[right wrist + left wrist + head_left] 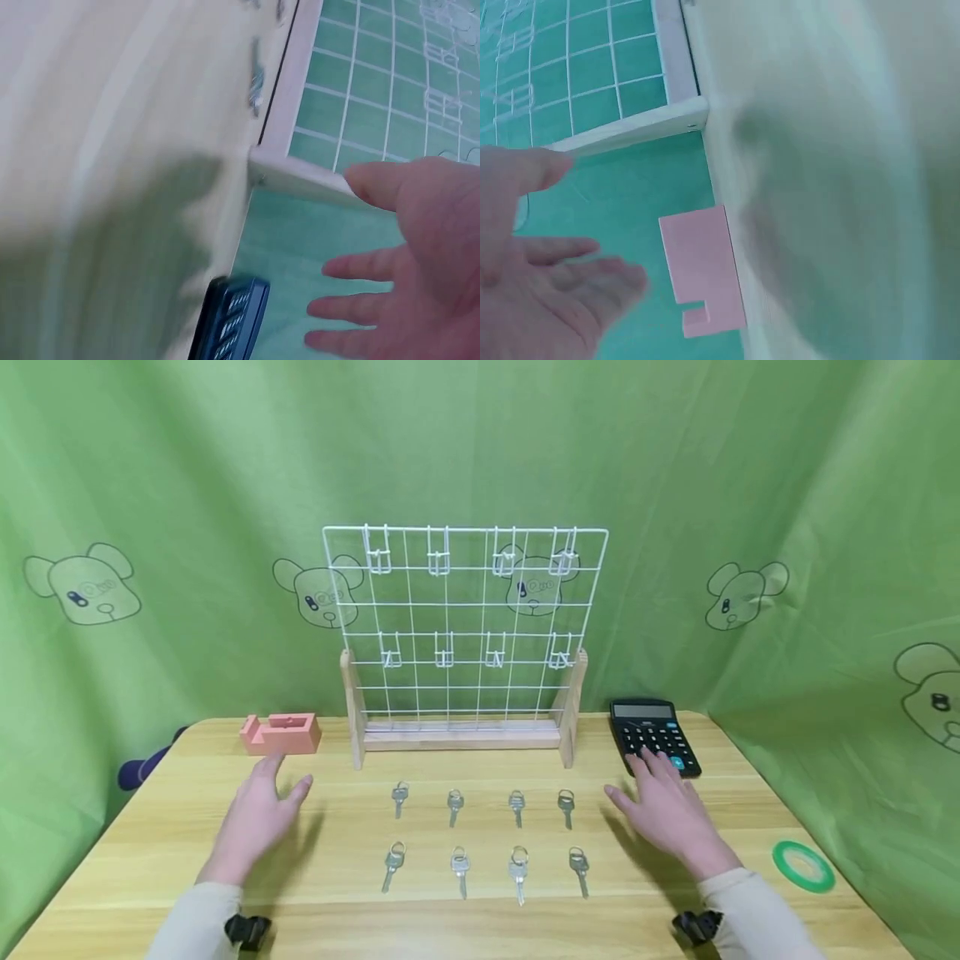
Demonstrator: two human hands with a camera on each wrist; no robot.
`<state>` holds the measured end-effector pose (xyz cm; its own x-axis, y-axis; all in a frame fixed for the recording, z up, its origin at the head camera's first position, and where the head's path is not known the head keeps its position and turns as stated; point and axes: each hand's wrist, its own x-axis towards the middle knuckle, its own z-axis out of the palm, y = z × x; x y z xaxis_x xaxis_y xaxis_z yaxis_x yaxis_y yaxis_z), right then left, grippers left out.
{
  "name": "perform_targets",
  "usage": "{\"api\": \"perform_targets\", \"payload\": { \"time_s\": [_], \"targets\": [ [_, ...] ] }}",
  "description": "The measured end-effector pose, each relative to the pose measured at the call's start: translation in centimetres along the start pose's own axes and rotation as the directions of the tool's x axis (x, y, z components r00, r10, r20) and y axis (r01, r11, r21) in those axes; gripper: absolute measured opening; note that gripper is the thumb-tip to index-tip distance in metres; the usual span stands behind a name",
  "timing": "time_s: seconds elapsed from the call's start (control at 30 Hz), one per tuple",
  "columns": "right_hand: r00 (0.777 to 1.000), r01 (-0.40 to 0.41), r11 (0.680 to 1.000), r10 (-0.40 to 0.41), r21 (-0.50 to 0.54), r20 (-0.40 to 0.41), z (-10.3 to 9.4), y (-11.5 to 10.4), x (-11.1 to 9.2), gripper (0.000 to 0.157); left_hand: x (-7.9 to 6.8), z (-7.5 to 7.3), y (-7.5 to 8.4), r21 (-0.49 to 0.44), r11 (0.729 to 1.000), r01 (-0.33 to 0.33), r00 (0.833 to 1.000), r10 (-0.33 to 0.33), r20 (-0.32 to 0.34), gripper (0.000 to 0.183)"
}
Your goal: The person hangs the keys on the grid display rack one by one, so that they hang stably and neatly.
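Observation:
My left hand hovers over the left side of the table, fingers extended and nothing in it. Over the right side, my right hand is spread and holds nothing, its fingertips overlapping the calculator in the head view. Between the hands lie several silver keys with rings in two rows, such as a back-row key and a front-row key. Behind them stands a white wire grid rack on a wooden base, with several white hooks hung in two rows.
A pink tape dispenser-like holder sits at the back left. Green tape lies at the right. A purple object shows beyond the left table edge. Green curtain surrounds the wooden table.

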<state>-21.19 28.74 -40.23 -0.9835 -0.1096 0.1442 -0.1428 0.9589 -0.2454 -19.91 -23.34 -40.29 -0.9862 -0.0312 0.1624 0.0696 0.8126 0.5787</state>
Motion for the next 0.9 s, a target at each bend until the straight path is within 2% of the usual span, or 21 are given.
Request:
{"api": "perform_targets", "payload": {
  "time_s": [0.17,0.27,0.4,0.5,0.63,0.8,0.9],
  "targets": [
    [0.996,0.076,0.990,-0.071,0.120,-0.050,-0.1,-1.9,1.1,0.054,1.7,-0.1,0.6,-0.219,0.975,-0.032,0.998,0.021,-0.052,0.064],
    [0.992,0.128,0.970,-0.123,0.205,-0.040,0.0,-3.4,1.6,0.046,2.6,0.0,1.0,-0.343,0.938,-0.043,0.997,0.017,-0.079,0.062],
    [0.979,0.197,0.937,-0.202,0.288,-0.015,0.5,-5.2,2.3,0.039,3.9,0.1,1.4,-0.463,0.884,-0.070,0.995,0.026,-0.100,0.060],
    [0.968,0.230,0.919,-0.251,0.320,0.023,1.2,-6.6,3.0,0.035,4.8,-0.2,1.7,-0.516,0.853,-0.082,0.994,0.030,-0.109,0.059],
    [0.955,0.255,0.902,-0.291,0.349,0.053,1.8,-8.3,3.9,0.031,5.9,-0.4,2.4,-0.559,0.826,-0.072,0.993,0.005,-0.121,0.058],
    [0.955,0.230,0.884,-0.286,0.406,0.082,2.4,-10.2,4.8,0.030,7.2,-0.1,3.4,-0.601,0.796,-0.075,0.986,-0.032,-0.165,0.055],
    [0.951,0.218,0.873,-0.291,0.437,0.106,2.8,-11.2,5.3,0.029,8.1,0.1,4.1,-0.605,0.793,-0.077,0.981,-0.047,-0.187,0.054]
  ]
}}
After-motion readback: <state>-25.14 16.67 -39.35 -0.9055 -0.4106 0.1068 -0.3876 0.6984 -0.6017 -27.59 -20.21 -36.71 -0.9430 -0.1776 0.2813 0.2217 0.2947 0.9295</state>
